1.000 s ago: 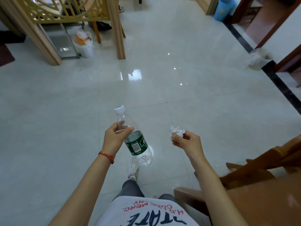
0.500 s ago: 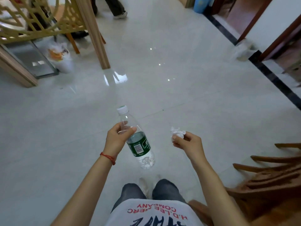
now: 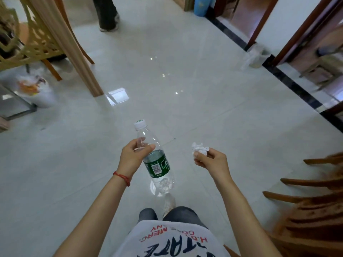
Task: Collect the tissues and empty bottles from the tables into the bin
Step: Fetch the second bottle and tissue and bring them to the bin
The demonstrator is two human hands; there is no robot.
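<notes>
Left hand (image 3: 134,154): mine, closed round the shoulder of a clear plastic bottle with green label and white cap (image 3: 156,160), carried tilted, cap up and away from me.
Bottle handling: looks empty, so I judge it light, thin-walled and easily crushed; the stiffer shoulder above the label is the sound place to grip.
Right hand (image 3: 209,160): mine, pinching a crumpled white tissue (image 3: 199,147) at the fingertips.
Tissue handling: soft, nearly weightless; a light pinch holds it.
White lined bin (image 3: 39,93): on the floor far left, beside the wooden post (image 3: 74,52), well apart from both hands.

Head-worn view, angled down (wide-angle), floor (image 3: 204,112) ahead
</notes>
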